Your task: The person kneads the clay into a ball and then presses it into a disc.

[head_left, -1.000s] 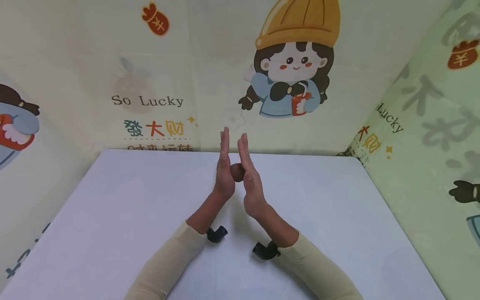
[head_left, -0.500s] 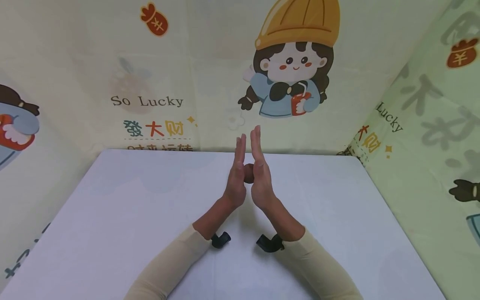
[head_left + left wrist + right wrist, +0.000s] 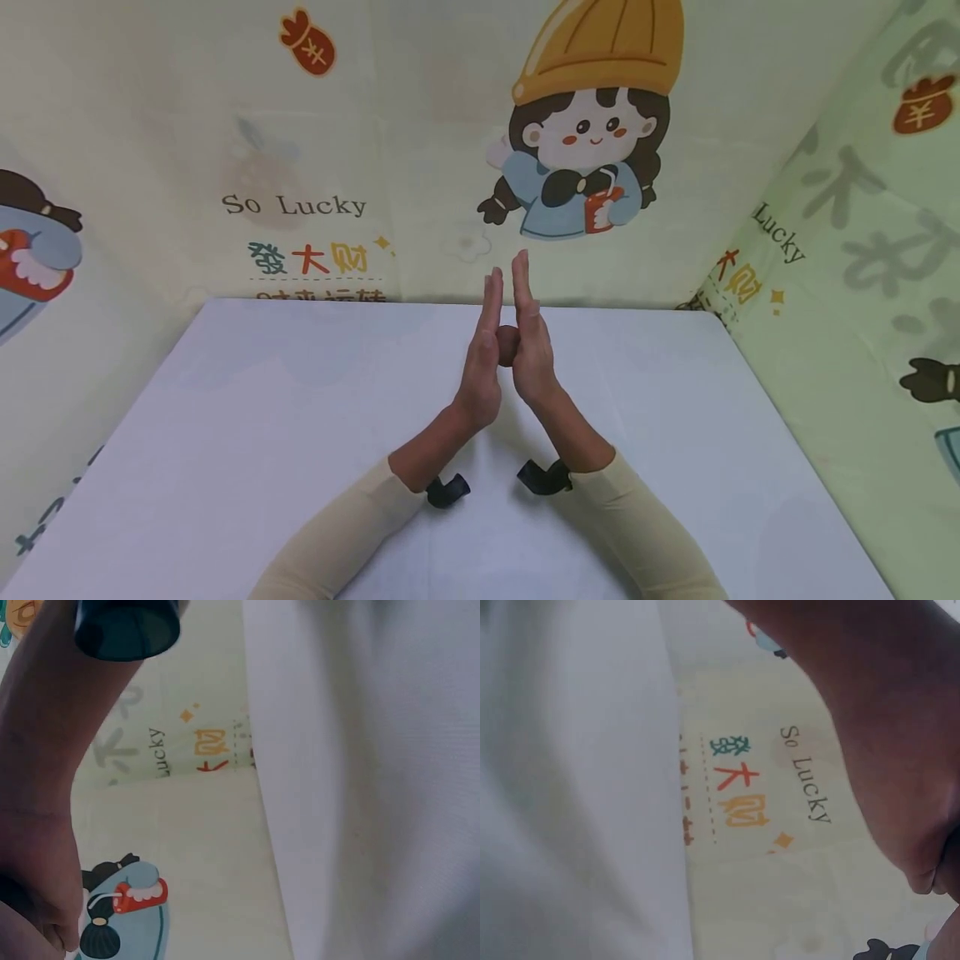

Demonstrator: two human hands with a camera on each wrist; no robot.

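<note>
Near the middle of the head view, a small brown ball (image 3: 507,346) sits between two flat palms, above the white table. My left hand (image 3: 480,367) presses it from the left, fingers straight and pointing up and away. From the other side my right hand (image 3: 533,354) presses against it, also with straight fingers, its tips a little higher than the left ones. Palms and fingers partly cover the ball. Both wrist views show only parts of hands and forearms at their edges; the ball's surface is hard to make out there.
A white tabletop (image 3: 300,433) lies under the hands. Behind and beside it hangs a pale printed cloth (image 3: 427,150) with cartoon figures and lettering. Each wrist carries a black camera piece (image 3: 545,477) below a beige sleeve (image 3: 637,525).
Both hands have shifted to the right with the ball between them. Relative to the left hand, the right hand has slid forward, so its fingertips now stand higher.
</note>
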